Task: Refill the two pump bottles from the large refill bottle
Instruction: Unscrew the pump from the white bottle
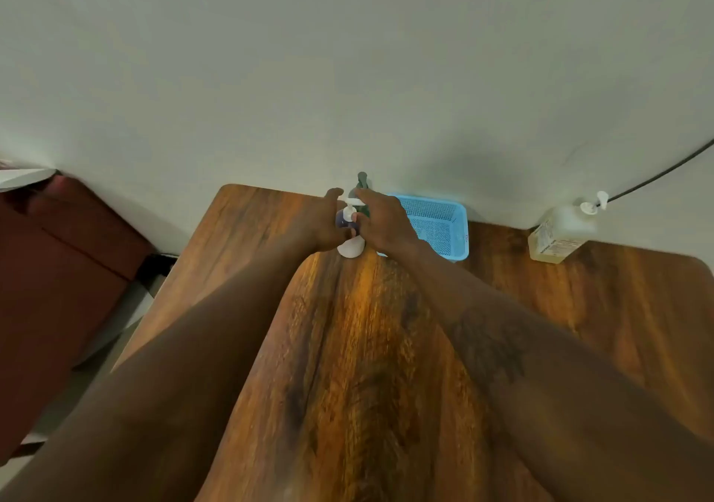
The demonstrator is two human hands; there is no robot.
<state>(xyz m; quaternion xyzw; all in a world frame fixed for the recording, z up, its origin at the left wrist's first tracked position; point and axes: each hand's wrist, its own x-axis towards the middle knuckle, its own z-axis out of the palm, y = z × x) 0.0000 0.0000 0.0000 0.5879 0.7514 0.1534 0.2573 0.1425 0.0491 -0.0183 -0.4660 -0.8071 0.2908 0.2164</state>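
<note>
- Head view: both arms reach to the far edge of the table [367, 347]. The left hand [322, 227] is wrapped round the white pump bottle [351, 246]; the right hand [386, 223] has its fingers at the pump head, grip unclear.
- A darker pump bottle [362, 181] stands just behind, by the wall, beside a blue basket [444, 227].
- The refill bottle [560, 234] stands well apart to the right, untouched.
- Judgement: the white bottle looks small, light, smooth plastic and liable to slip or tip; hold the body, twist at the collar. The refill bottle looks heavier; grip its body.
</note>
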